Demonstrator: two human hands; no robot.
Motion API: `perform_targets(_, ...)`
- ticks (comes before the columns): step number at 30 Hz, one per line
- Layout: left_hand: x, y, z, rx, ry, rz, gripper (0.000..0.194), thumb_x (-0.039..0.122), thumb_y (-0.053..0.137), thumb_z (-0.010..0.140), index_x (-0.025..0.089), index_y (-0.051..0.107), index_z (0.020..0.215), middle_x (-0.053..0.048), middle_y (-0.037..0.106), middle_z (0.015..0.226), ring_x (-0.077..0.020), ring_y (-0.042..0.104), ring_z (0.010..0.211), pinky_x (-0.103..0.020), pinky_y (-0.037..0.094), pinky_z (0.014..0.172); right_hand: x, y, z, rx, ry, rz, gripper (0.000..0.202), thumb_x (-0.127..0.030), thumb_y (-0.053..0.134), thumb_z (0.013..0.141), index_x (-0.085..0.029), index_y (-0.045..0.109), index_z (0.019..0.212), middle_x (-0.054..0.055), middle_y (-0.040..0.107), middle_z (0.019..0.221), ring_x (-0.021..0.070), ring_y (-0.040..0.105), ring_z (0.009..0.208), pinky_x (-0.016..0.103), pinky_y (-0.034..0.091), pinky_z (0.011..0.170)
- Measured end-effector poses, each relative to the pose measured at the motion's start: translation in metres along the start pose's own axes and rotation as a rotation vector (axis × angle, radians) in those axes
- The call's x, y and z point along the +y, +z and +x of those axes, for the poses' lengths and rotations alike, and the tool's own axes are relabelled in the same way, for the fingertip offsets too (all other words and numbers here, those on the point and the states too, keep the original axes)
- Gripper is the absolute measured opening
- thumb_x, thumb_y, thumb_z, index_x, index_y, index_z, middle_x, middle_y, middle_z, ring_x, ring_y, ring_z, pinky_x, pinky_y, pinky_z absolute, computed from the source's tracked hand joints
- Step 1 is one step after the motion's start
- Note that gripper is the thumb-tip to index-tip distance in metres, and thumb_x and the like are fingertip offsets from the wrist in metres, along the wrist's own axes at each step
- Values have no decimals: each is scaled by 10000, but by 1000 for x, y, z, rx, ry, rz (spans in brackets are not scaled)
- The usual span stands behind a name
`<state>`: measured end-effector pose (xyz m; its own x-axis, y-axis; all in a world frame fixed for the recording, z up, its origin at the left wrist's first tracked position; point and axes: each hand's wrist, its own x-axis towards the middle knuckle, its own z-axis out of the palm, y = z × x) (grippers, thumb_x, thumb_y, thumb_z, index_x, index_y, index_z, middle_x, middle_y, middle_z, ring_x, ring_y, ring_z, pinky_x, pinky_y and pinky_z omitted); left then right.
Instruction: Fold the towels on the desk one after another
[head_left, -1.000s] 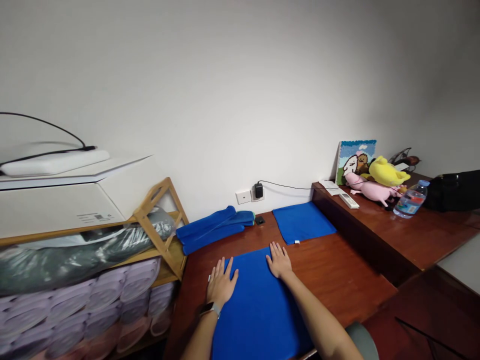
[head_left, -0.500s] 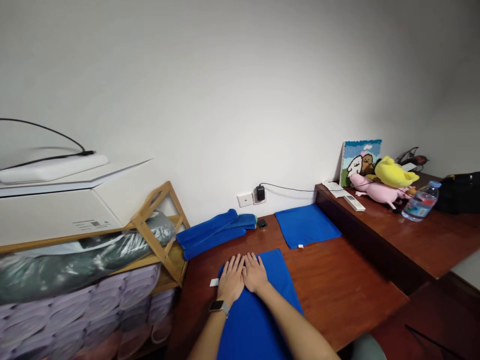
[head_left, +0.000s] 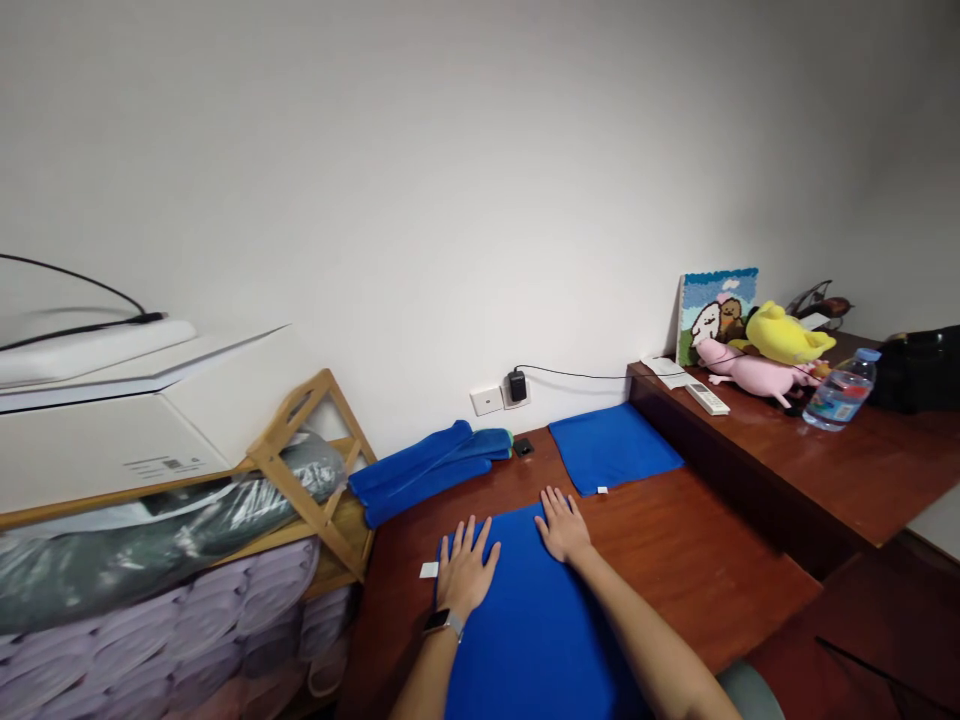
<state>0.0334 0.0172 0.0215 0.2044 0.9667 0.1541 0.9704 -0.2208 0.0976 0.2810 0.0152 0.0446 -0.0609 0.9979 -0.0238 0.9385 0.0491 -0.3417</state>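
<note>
A blue cloth lies spread on the brown wooden table in front of me, a white tag at its left edge. My left hand rests flat on its far left part, fingers spread, a watch on the wrist. At the far right corner of the cloth, my right hand lies palm down with its fingers apart. Neither hand grips anything. Behind them, against the wall, sit folded blue cloths. Another blue cloth lies flat at the table's back right.
A wooden rack with a white box and lilac slippers borders the left. On the raised desk at right are a water bottle, plush toys and a remote control. A plugged-in charger trails a black cable.
My right hand has slid right, away from my left hand, to the cloth's far right corner. My left hand stays at nearly the same spot, its fingers now more spread.
</note>
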Motion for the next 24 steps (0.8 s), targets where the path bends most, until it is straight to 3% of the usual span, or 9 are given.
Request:
perform_targets(6, 0, -6, -1, -40, -4, -9, 654, 612, 309, 1047, 353, 359, 1645, -64, 349, 1748, -326, 303, 1616, -619, 199, 1307, 8, -1, -1, -9, -12, -6, 699, -531, 147, 1102, -195, 172, 1715, 45, 158, 1776, 202, 97, 1651, 422, 29, 1325)
perform_targets(9, 3, -11, 2, -82, -6, -5, 669, 612, 324, 1040, 317, 389, 1637, -88, 378, 1732, -336, 333, 1603, -611, 217, 1304, 5, -7, -2, -30, 19, -34, 698, -506, 154, 1104, -165, 179, 1712, 65, 151, 1774, 210, 98, 1652, 438, 34, 1328)
perform_targets(12, 14, -12, 8, -35, 42, 11, 636, 523, 331, 1053, 254, 435, 1619, -122, 411, 1710, -332, 341, 1600, -584, 215, 1314, -15, -6, -2, 29, -9, -51, 695, -473, 163, 1108, -113, 219, 1700, 96, 152, 1769, 230, 92, 1653, 453, 26, 1333)
perform_targets(15, 26, -5, 10, 30, 133, -12, 581, 380, 310, 1059, 270, 443, 1615, -92, 433, 1701, -295, 353, 1598, -557, 237, 1317, -45, 6, -5, 101, -162, -24, 664, -450, 161, 1115, -148, 273, 1695, 72, 216, 1757, 224, 128, 1648, 445, 50, 1339)
perform_targets(17, 28, 1, 9, 10, 164, -29, 569, 345, 313, 1057, 296, 457, 1605, -70, 441, 1697, -277, 371, 1590, -540, 268, 1310, -58, 15, -7, 82, -234, 4, 648, -442, 148, 1118, -180, 304, 1690, 57, 280, 1740, 213, 179, 1638, 436, 96, 1338)
perform_targets(20, 10, 6, 3, -21, 127, -35, 569, 426, 304, 1074, 318, 422, 1620, -57, 389, 1724, -271, 347, 1601, -529, 277, 1309, -53, 20, -10, 41, -207, 25, 665, -472, 153, 1115, -174, 289, 1693, 67, 292, 1736, 213, 188, 1636, 441, 113, 1336)
perform_targets(24, -38, 4, -3, -53, 2, -9, 628, 525, 256, 1078, 295, 332, 1658, -66, 319, 1751, -263, 300, 1620, -523, 253, 1317, -14, 12, -11, 33, -45, 3, 691, -490, 170, 1102, -159, 231, 1705, 67, 204, 1759, 219, 135, 1646, 442, 78, 1337)
